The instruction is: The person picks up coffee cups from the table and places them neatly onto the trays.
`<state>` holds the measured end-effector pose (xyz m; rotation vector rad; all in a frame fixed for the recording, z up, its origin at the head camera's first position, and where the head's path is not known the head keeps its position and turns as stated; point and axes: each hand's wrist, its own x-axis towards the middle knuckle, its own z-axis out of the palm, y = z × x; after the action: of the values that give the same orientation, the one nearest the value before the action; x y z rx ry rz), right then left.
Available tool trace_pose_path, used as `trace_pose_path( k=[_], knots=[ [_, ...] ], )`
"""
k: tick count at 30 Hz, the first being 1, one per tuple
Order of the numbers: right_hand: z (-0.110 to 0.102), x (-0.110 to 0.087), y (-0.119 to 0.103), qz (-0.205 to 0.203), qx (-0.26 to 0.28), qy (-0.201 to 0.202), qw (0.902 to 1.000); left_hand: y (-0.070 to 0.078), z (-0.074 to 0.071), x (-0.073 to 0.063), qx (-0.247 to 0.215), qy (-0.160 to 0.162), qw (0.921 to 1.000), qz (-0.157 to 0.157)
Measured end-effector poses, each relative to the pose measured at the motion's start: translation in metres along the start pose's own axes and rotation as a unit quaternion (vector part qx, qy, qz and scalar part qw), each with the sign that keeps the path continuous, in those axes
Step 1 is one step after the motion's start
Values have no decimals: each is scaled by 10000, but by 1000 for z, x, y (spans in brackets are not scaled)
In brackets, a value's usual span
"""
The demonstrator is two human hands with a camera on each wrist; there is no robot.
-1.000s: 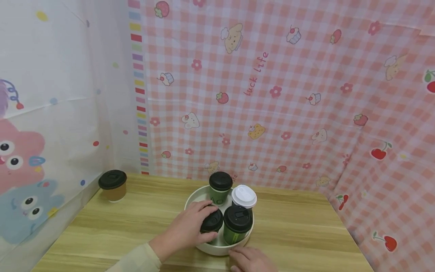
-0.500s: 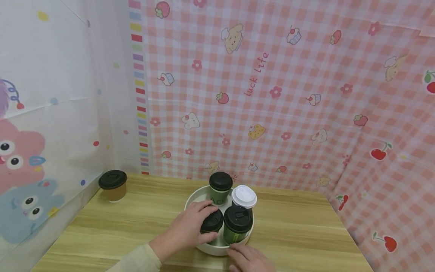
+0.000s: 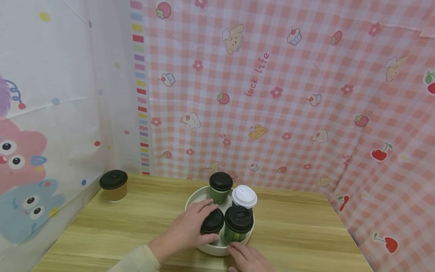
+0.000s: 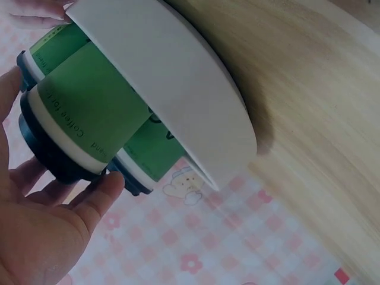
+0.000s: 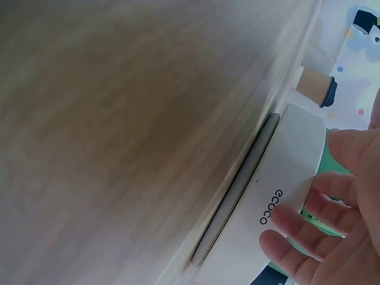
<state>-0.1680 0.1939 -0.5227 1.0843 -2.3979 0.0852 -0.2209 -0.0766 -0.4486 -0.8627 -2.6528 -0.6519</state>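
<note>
My left hand point(image 3: 187, 230) grips the black lid of a green paper coffee cup point(image 4: 95, 107), thumb on one side and fingers on the other. The cup stands at the near left inside a round, off-white tray point(image 3: 213, 249). Three more lidded cups share the tray: a green one point(image 3: 221, 183) behind, a white-lidded one point(image 3: 244, 197) at right, and a green one with a black lid point(image 3: 238, 221) in front. My right hand point(image 3: 250, 258) touches the tray's near wall with loosely extended fingers, beside the "ecoco" lettering point(image 5: 271, 206) seen in the right wrist view.
A brown paper cup point(image 3: 114, 190) with a black lid stands alone at the table's far left corner. The wooden table point(image 3: 292, 226) meets a pink checked cloth point(image 3: 272, 113) behind and on the right, and a white printed cloth point(image 3: 68, 132) on the left.
My right hand has shifted slightly left and up along the tray's near wall. The left hand keeps its grip on the coffee cup, and the cups and tray stay essentially in place.
</note>
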Motion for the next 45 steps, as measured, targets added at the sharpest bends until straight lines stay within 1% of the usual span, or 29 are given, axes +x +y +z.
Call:
trace_pose_path(
  k=[3,6,12,16,20,22,25,30,33,35,38,41,45],
  knots=[
    [1,0,0,3,-65,75,10000,-1,-3,-5,43,191,9998,75],
    [3,-1,1,-22,-136,137,9998,-2,-8,-12,63,334,9994,105],
    [5,-2,0,-28,-266,352,9990,-7,-22,-37,81,506,9987,47],
    [5,-2,0,113,-79,255,9996,-13,-33,-57,135,576,9981,-175],
    [5,-2,0,160,61,204,9996,-24,-44,-76,122,397,9966,-706],
    [5,-1,0,121,48,246,9996,-31,-49,-84,147,316,9949,-950],
    [5,-1,1,82,-14,306,9995,-43,-57,-95,232,357,9918,-1201],
    [4,-2,1,126,26,169,9998,-70,-67,-107,329,643,9887,-1311],
    [4,-2,1,126,60,108,9998,-90,-71,-111,324,674,9873,-1400],
    [5,-2,2,130,53,115,9998,-103,-75,-114,335,623,9853,-1552],
    [6,-3,4,150,-72,174,9997,-121,-80,-117,422,616,9827,-1696],
    [4,-3,5,236,-131,163,9995,-136,-85,-118,519,640,9804,-1788],
    [-2,-2,5,449,25,-104,9989,-151,-91,-117,641,686,9782,-1851]
  ],
)
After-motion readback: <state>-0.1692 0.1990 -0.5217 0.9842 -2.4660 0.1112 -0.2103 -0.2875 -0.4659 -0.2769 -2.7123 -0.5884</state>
